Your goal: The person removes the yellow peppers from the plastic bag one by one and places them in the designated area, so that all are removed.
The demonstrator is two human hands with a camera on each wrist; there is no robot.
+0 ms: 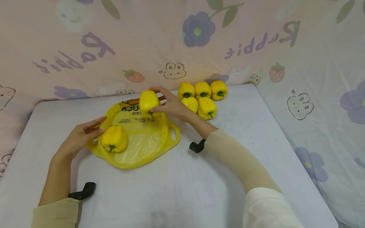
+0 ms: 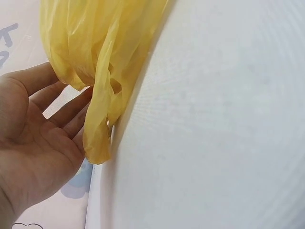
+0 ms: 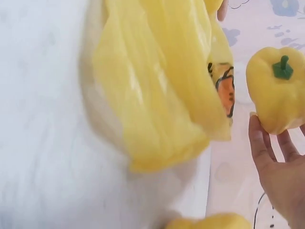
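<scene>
My right hand (image 1: 172, 104) holds a yellow bell pepper (image 1: 149, 102) above the far right side of a yellow plastic bag (image 1: 137, 158), thumb and fingers around its sides. Its green stem (image 3: 283, 68) points up in the right wrist view. The bag lies spread with its mouth open, printed lettering showing inside. Another yellow bell pepper (image 1: 114, 138) sits in the bag at the left, beside its rim. At that left rim, my left hand (image 1: 77, 138) touches the bag with fairly straight, spread fingers. In the left wrist view, the fingertips are hidden behind the plastic (image 2: 102, 114).
Several yellow bell peppers (image 1: 207, 107) stand in two rows at the back of the white table (image 1: 182, 190), right of the bag. A cloth (image 1: 159, 41) printed with rabbits and flowers hangs behind it. Each wrist wears a black mount (image 1: 86, 190).
</scene>
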